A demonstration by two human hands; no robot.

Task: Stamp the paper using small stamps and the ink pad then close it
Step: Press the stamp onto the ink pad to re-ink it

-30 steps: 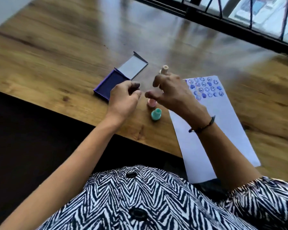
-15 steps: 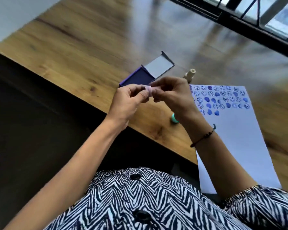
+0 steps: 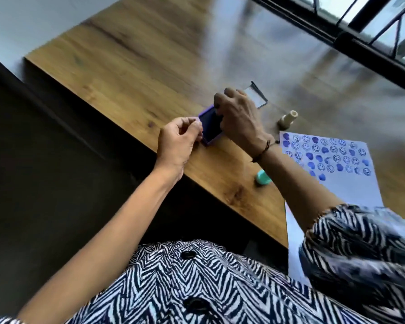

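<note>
The purple ink pad (image 3: 211,129) lies open near the table's front edge, its lid (image 3: 259,95) tipped back behind it. My right hand (image 3: 240,120) is over the pad with its fingers bunched and pointing down onto the ink; the pink stamp it took is hidden under them. My left hand (image 3: 178,142) hovers just left of the pad, fingertips pinched on a small pale piece. The white paper (image 3: 341,192) lies to the right with rows of blue smiley and heart prints across its top.
A beige stamp (image 3: 288,118) stands between the ink pad and the paper. A teal stamp (image 3: 263,177) stands near the front edge beside my right forearm. The wooden table (image 3: 138,66) stretches away to a dark window frame (image 3: 351,43).
Both hands pinched a small pink stamp together and pulled apart. My right hand then went forward and down onto the ink pad, while my left hand stayed beside it.
</note>
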